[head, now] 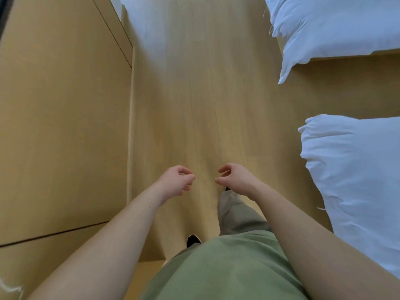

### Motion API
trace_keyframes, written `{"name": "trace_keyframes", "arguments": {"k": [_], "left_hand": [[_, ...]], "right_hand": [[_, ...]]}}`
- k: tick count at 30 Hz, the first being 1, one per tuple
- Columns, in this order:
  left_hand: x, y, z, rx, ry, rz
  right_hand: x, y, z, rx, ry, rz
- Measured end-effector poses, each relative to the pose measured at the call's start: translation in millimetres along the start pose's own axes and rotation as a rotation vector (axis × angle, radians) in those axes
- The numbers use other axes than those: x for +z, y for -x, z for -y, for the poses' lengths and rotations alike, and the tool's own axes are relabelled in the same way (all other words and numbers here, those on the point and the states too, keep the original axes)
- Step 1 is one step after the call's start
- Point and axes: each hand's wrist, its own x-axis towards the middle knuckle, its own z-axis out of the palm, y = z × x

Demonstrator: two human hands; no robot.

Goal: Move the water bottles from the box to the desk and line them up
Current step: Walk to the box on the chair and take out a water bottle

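Observation:
No water bottle, box or desk shows in the head view. My left hand (177, 180) and my right hand (233, 178) hang in front of me over the wooden floor, a short gap between them. The fingers of both are loosely curled and neither hand holds anything. Both forearms are bare and reach forward from the bottom of the frame.
A tall wooden cabinet wall (60, 105) runs along the left. Two beds with white bedding stand on the right, one far (335, 29) and one near (357, 180), with a wooden gap between them. A strip of wooden floor (194, 94) runs ahead. My legs and shoes show below.

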Motion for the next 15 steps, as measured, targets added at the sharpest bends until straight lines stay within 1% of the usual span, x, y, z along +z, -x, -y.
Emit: {"name": "trace_keyframes", "arguments": {"k": [7,10,15], "left_hand": [[-4,-69,-107,-0.008,-0.001,-0.04],[-6,-98,-152,0.021,-0.043,-0.02],[-19,-139,-213,0.043,-0.063,0.007]], "right_hand": [[-106,-79,32,-0.013,-0.033,0.015],[-149,-108,47,-0.017,-0.046,0.031],[-205,-150,76,-0.027,-0.077,0.007]]}}
